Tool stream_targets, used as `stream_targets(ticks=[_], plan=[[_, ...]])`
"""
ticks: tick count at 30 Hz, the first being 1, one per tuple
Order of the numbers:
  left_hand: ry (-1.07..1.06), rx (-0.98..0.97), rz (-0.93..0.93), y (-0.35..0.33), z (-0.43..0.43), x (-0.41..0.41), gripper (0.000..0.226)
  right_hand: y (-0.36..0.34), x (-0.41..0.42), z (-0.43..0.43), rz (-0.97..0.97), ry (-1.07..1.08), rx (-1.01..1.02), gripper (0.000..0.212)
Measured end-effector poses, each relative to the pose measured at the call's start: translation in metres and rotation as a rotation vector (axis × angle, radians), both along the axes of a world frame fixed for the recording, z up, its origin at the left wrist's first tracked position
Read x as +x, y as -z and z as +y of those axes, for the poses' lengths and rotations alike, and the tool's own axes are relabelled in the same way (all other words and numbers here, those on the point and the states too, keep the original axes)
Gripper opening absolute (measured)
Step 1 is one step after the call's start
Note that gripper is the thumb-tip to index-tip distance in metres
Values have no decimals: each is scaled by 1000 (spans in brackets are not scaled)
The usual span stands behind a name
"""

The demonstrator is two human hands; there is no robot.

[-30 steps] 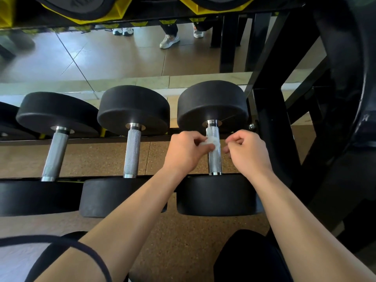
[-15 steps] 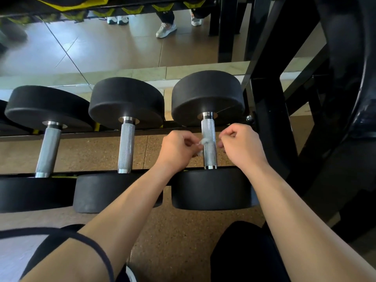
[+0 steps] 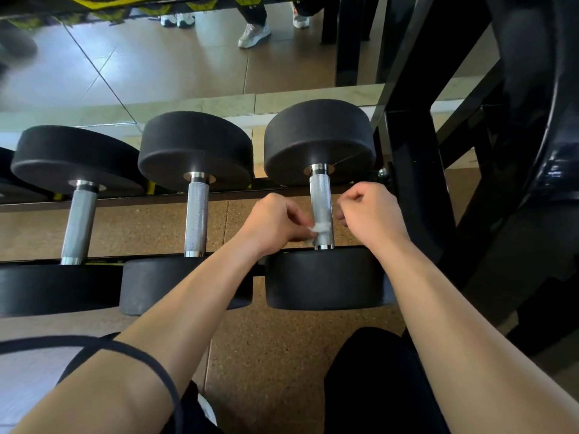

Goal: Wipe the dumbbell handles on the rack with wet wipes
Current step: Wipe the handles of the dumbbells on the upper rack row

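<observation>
Two-handed, seen from the head: keep the wet wipe [image 3: 320, 228], pinched in left hand [image 3: 275, 223] low on the rightmost dumbbell handle [image 3: 320, 198], taut and pressed all round, right hand [image 3: 371, 216] curled alongside, grip on it unclear.

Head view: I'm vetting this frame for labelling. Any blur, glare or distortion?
Head view: the rightmost handle and the wet wipe are sharp. The top-left corner is smeared. Wide-angle perspective leans the leftmost handle outward. Highlights glint on the glossy black part at right.
</observation>
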State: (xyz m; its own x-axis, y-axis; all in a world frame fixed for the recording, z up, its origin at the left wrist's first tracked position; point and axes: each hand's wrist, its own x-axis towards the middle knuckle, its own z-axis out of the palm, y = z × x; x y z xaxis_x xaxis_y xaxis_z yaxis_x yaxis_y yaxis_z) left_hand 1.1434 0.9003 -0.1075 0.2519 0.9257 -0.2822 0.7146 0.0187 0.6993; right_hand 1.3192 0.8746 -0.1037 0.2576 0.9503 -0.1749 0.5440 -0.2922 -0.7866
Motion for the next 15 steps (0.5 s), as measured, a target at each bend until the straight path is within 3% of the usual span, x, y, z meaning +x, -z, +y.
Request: stream_targets(ticks=[4,9,12,15], plan=[[44,-32,8,-5,-2,0,11,0,0,-1,3,15,4,20],[-212,169,-211,-4,9,13,9,-2,0,-2,-22,-16,59,17],[-148,252,-144,0,10,21,10,-2,-1,-3,15,-35,127,16],[-6,214,-77,2,2,12,22,-3,-1,-4,16,-76,190,17]])
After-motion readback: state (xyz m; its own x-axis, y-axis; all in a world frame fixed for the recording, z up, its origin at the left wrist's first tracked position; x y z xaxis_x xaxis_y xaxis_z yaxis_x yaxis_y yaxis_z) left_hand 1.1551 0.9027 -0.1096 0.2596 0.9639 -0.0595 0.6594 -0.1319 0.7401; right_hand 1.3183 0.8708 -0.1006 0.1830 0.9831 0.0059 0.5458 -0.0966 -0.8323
